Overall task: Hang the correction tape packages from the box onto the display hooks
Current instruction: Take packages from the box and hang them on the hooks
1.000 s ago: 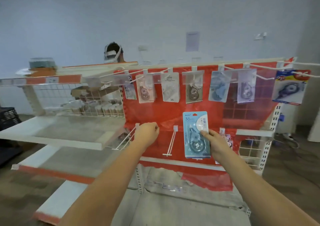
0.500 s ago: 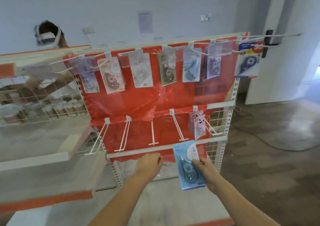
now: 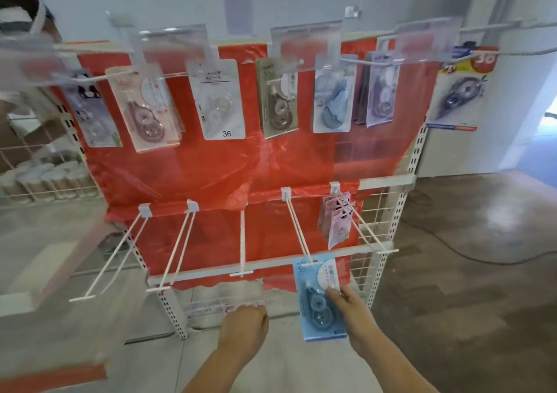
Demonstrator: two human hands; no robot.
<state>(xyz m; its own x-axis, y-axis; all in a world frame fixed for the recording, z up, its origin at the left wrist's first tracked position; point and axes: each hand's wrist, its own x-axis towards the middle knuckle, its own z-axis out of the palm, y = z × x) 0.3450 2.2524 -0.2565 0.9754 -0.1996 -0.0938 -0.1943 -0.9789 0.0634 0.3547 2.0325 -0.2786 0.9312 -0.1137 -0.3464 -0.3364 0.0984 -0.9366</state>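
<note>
My right hand [image 3: 351,311] pinches a light blue correction tape package [image 3: 316,308] by its right edge. The package's top sits at the tip of a white lower-row display hook [image 3: 298,230]. My left hand [image 3: 244,328] hangs below the lower rail with its fingers curled and nothing in it. Three more bare lower-row hooks [image 3: 180,248] stick out to the left. One lower hook at the right carries pink packages [image 3: 336,218]. Several correction tape packages [image 3: 221,100] hang along the top row. No box is in view.
A red plastic sheet [image 3: 211,166] backs the white wire rack [image 3: 379,211]. White shelves [image 3: 45,242] stand at the left, with another person's head [image 3: 21,16] behind them. A dark cable [image 3: 470,257] lies on the floor to the right.
My view swung right and closer to the rack. My right hand carried the blue package down to the tip of a lower-row hook. My left hand dropped below the lower rail.
</note>
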